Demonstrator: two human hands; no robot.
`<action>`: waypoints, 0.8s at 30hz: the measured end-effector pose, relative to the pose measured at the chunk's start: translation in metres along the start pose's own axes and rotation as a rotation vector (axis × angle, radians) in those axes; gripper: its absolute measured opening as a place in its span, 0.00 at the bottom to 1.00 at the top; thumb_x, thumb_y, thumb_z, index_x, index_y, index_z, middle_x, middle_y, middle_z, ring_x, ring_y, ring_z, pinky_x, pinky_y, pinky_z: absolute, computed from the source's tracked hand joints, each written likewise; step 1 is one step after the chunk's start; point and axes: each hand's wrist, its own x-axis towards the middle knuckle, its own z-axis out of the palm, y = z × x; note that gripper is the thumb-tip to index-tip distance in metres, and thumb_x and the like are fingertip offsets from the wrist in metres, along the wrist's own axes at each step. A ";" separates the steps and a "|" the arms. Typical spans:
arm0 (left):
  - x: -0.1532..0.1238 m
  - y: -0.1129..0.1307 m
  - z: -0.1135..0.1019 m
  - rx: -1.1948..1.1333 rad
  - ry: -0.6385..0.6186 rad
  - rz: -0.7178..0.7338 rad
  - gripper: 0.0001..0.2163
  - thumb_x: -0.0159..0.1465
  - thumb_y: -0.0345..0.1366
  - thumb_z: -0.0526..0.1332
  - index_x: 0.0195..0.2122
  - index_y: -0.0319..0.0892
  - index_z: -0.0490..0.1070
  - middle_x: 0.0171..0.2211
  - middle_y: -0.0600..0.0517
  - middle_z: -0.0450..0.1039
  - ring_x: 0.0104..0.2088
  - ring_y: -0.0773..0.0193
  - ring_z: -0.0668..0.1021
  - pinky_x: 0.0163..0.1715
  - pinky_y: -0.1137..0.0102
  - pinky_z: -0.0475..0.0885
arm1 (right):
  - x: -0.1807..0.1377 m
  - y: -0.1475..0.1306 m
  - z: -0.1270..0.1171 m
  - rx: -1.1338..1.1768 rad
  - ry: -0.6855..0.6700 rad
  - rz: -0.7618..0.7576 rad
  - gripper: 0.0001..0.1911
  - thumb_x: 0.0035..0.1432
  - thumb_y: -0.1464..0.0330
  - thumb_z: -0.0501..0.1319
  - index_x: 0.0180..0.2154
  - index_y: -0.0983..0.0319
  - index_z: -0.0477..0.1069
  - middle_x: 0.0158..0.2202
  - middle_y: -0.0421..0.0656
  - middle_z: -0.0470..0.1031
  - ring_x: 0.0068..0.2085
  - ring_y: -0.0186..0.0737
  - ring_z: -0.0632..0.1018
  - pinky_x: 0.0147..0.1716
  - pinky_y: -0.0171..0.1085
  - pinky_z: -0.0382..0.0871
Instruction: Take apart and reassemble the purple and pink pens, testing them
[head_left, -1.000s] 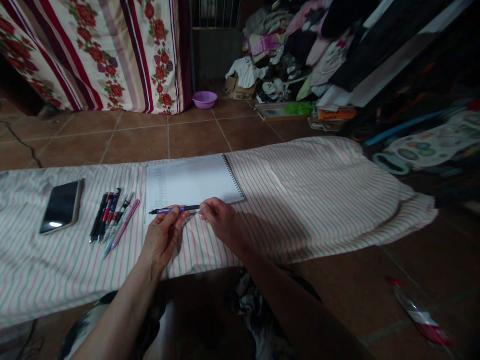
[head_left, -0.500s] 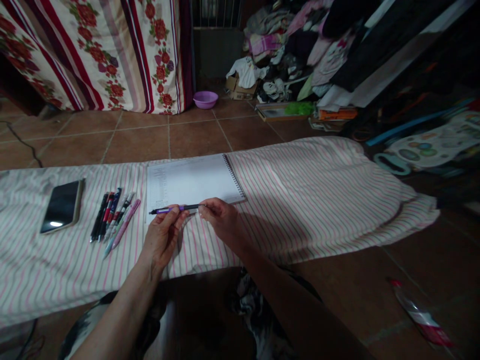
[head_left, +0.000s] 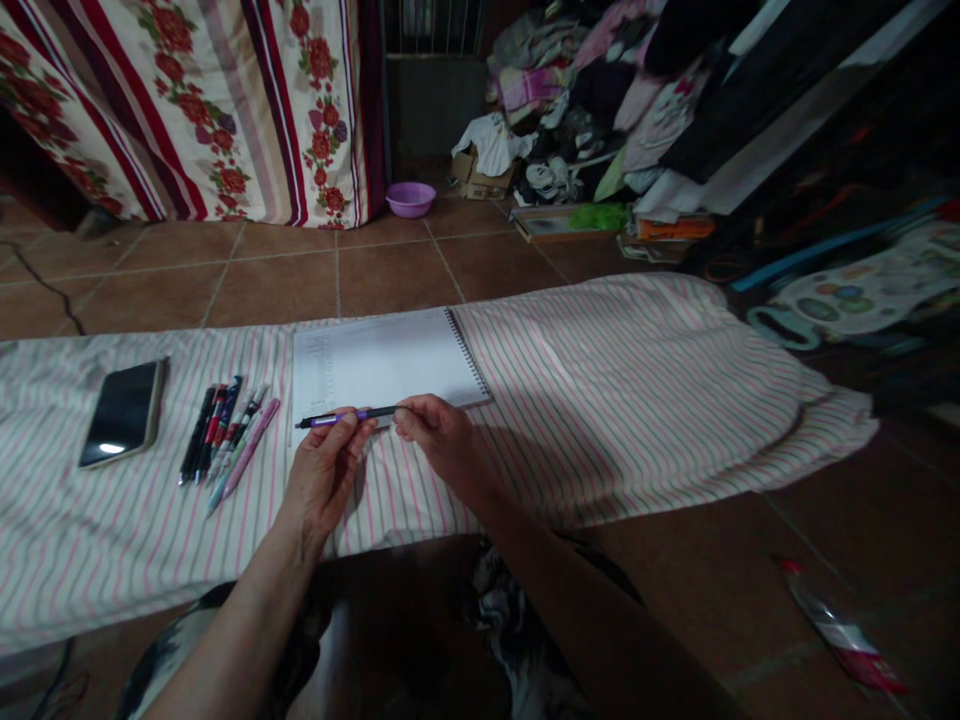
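A purple and black pen (head_left: 346, 416) lies crosswise between both hands, just over the near edge of an open spiral notebook (head_left: 382, 365). My left hand (head_left: 324, 478) pinches the purple part near the tip. My right hand (head_left: 436, 440) pinches the black end with thumb and fingers. Both hands rest low over the pink-striped cloth (head_left: 637, 390) that covers the long low surface. Left of the notebook lies a row of several pens (head_left: 225, 437), and further left a dark phone (head_left: 123, 412) lies face up.
Brown tiled floor (head_left: 285, 275) lies beyond the cloth. A floral striped bedcover (head_left: 195, 100) hangs at the back left, with a purple bowl (head_left: 410, 199) beside it. Piles of clothes and boxes (head_left: 585, 110) fill the back right. A plastic bottle (head_left: 836, 630) lies on the floor at lower right.
The pen and both hands have shifted very slightly to the left; otherwise the scene is the same.
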 end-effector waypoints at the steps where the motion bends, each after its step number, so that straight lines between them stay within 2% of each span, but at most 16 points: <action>1: 0.000 0.000 0.000 -0.006 0.001 0.003 0.09 0.58 0.18 0.56 0.25 0.32 0.72 0.25 0.53 0.75 0.26 0.70 0.79 0.32 0.77 0.77 | 0.000 0.000 0.000 0.026 -0.001 0.009 0.08 0.51 0.63 0.59 0.31 0.61 0.71 0.23 0.38 0.73 0.26 0.32 0.73 0.29 0.33 0.67; 7: 0.001 -0.001 0.001 -0.014 0.003 -0.004 0.10 0.58 0.18 0.56 0.24 0.32 0.73 0.24 0.52 0.75 0.26 0.70 0.79 0.31 0.77 0.77 | 0.000 -0.002 0.002 0.058 0.034 0.066 0.07 0.51 0.64 0.59 0.30 0.61 0.71 0.22 0.38 0.73 0.26 0.32 0.74 0.29 0.32 0.68; 24: -0.001 0.001 0.003 -0.030 0.059 -0.012 0.11 0.59 0.17 0.55 0.22 0.32 0.71 0.23 0.53 0.74 0.25 0.71 0.78 0.31 0.77 0.77 | 0.000 -0.001 0.002 0.043 0.046 -0.001 0.07 0.50 0.66 0.60 0.33 0.61 0.72 0.24 0.38 0.75 0.28 0.33 0.76 0.30 0.31 0.69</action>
